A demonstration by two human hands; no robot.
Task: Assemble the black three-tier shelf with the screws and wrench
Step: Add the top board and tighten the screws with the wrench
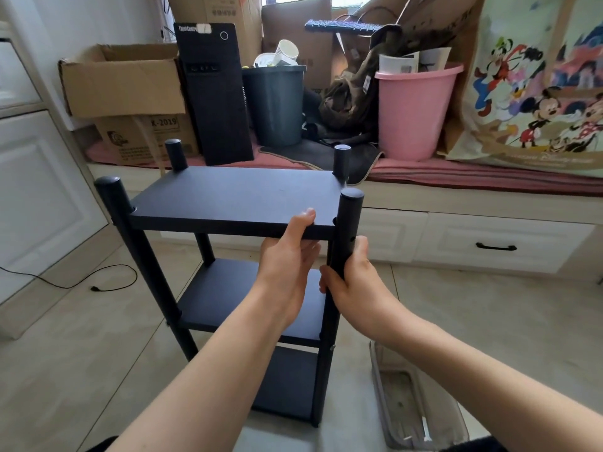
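On the tiled floor (pixel 456 321), center of view, stands the black three-tier shelf (pixel 235 197), upright w/ all three boards set btwn four round posts. Top board (pixel 228 203) sits just below the post caps; middle board (pixel 235 298) and bottom board (pixel 287 383) show beneath it. Left hand (pixel 287 265) grips the top board's front edge near its right end, thumb on top, fingers curled under. Right hand (pixel 352 282) is wrapped round the front-right post (pixel 347 230) just below the top board; small holes show on the post above the hand. Clear plastic tray (pixel 421 406) lies on the floor right of the shelf, w/ a few small pale parts inside, too blurry to tell what. Behind: low window bench w/ a red mat (pixel 456 172), cardboard boxes (pixel 124 79), black PC tower (pixel 215 93), dark bin (pixel 277 106), pink bucket (pixel 414 112), cartoon-print bag (pixel 535 86). Black cable (pixel 107 282) trails on the floor at left.
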